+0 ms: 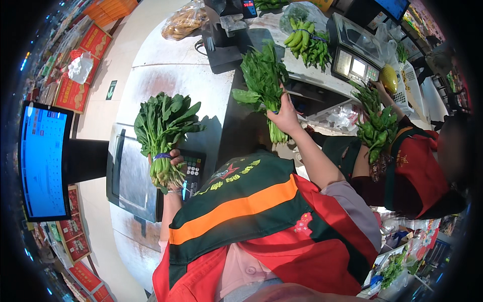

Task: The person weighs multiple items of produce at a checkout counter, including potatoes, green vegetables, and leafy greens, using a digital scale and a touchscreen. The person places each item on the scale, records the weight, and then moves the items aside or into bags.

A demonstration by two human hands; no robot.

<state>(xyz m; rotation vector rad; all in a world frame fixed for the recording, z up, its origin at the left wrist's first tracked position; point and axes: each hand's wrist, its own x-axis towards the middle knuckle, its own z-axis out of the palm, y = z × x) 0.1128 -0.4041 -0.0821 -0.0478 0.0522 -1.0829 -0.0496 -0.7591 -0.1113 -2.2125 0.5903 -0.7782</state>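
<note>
My left hand (176,157) grips a bunch of leafy greens (166,117), its stems tied with a purple band. This bunch is upright above the weighing scale (132,170), and part of it covers my palm and the scale's keypad side. In my right hand (285,115) is a second bunch of leafy greens (264,73), leaves away from me and cut stems toward me. That one hangs over the gap beside the counter (158,81). My thumb and fingers wrap its stems.
A co-worker (411,162) at my right holds green peppers (377,130) near a second scale (353,53). Bundled peppers (307,43), a bag of tan produce (185,20) and a black device (222,53) stand on the counter. A monitor (45,162) rises at the left.
</note>
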